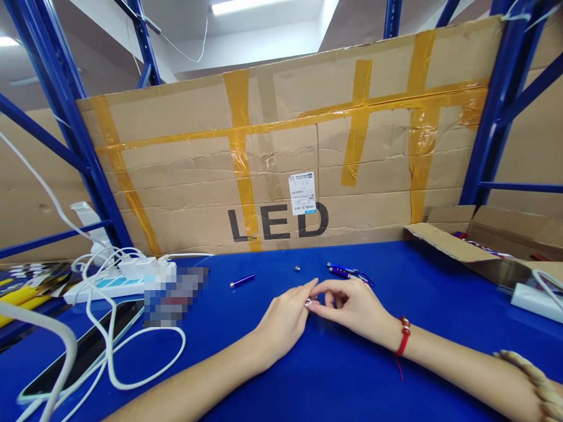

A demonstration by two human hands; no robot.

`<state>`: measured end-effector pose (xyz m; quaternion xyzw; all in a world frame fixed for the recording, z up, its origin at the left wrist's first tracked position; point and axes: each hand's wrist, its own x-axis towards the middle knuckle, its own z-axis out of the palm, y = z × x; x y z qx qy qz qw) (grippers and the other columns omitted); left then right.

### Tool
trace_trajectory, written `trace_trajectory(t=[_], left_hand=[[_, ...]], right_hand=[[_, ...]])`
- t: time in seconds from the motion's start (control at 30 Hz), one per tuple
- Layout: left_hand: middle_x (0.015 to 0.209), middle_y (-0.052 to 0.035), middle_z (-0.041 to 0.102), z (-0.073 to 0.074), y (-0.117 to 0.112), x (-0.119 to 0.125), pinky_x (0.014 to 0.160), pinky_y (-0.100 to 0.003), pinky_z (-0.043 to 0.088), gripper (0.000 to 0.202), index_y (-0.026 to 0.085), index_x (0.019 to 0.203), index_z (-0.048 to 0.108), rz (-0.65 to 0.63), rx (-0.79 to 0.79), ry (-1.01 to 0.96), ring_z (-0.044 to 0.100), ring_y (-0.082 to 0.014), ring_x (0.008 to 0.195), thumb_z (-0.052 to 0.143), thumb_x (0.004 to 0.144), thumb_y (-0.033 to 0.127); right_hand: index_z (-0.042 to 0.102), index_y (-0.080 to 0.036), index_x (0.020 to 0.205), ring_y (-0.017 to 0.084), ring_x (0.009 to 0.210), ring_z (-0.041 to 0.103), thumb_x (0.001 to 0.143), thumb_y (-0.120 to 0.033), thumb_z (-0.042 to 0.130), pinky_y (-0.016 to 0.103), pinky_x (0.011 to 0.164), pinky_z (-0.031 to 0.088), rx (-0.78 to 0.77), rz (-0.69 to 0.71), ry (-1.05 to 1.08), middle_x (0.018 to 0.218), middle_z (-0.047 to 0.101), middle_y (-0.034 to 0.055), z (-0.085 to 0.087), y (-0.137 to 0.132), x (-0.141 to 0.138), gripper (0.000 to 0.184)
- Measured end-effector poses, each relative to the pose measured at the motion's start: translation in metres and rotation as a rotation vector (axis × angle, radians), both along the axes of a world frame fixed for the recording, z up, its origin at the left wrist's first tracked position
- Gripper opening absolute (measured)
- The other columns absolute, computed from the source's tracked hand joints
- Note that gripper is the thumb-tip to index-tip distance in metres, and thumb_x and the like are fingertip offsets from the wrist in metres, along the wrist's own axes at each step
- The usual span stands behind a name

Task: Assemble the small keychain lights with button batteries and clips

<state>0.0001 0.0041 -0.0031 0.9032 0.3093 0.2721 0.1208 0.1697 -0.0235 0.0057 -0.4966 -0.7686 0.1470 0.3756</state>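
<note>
My left hand and my right hand meet just above the blue tabletop, fingertips touching. A small silvery piece shows between them; its kind is unclear, and fingers partly cover it. My right thumb and index finger are pinched against the left fingertips. My left fingers are held together and hide what lies under them. Beyond the hands lies a small metal cap-like part. To its left is a short purple metal tube with a silver end. Slim blue and purple metal tubes lie behind my right hand.
Left on the blue table are a white power strip, looping white cables and a phone. An open cardboard box stands at the right, near a white block. A tall cardboard sheet closes off the back.
</note>
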Motion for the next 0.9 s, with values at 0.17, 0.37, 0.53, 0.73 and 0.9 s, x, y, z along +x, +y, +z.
trace_trajectory(t=[0.17,0.37,0.53,0.73,0.9], left_hand=[[0.119,-0.013,0.058,-0.0002,0.0004,0.0,0.092,-0.038,0.046,0.049,0.012,0.132,0.038,-0.006,0.014,0.009,0.056,-0.0216,0.107,0.036,0.084,0.009],[0.118,-0.0117,0.058,-0.0012,0.0011,-0.0002,0.091,-0.038,0.045,0.05,0.015,0.133,0.037,0.006,0.014,0.049,0.056,-0.0208,0.105,0.037,0.083,0.009],[0.111,-0.0127,0.061,0.0008,0.0003,0.0007,0.093,-0.037,0.044,0.048,0.011,0.127,0.046,-0.009,0.01,0.064,0.057,-0.0205,0.1,0.039,0.08,0.004],[0.107,-0.012,0.062,0.0025,-0.0002,0.0018,0.092,-0.037,0.044,0.047,0.01,0.125,0.048,-0.015,0.005,0.048,0.057,-0.0199,0.096,0.039,0.079,0.002],[0.104,-0.0113,0.063,0.0022,0.0002,0.0022,0.089,-0.034,0.046,0.048,0.01,0.124,0.049,-0.021,0.023,0.041,0.058,-0.0188,0.092,0.038,0.078,0.001]], right_hand=[[0.071,-0.019,0.087,0.008,0.043,0.045,0.075,-0.045,0.058,0.02,0.045,0.033,-0.042,0.014,0.022,0.051,0.058,-0.0019,-0.0031,0.0006,-0.0005,0.03],[0.07,-0.02,0.083,0.009,0.045,0.047,0.074,-0.041,0.06,0.019,0.045,0.033,-0.091,-0.001,0.035,0.051,0.058,-0.0021,-0.0018,-0.0002,-0.0032,0.026],[0.069,-0.021,0.077,0.009,0.045,0.046,0.072,-0.039,0.061,0.019,0.045,0.033,-0.099,-0.029,0.045,0.05,0.058,-0.0029,-0.0014,-0.0021,-0.006,0.021],[0.069,-0.022,0.077,0.01,0.046,0.048,0.071,-0.038,0.06,0.02,0.046,0.033,-0.087,-0.042,0.032,0.05,0.058,-0.0032,-0.0019,-0.0025,-0.0072,0.019],[0.068,-0.022,0.077,0.01,0.045,0.049,0.07,-0.035,0.06,0.02,0.045,0.034,-0.073,-0.071,0.024,0.049,0.059,-0.0038,-0.0015,-0.0043,-0.0086,0.017]])
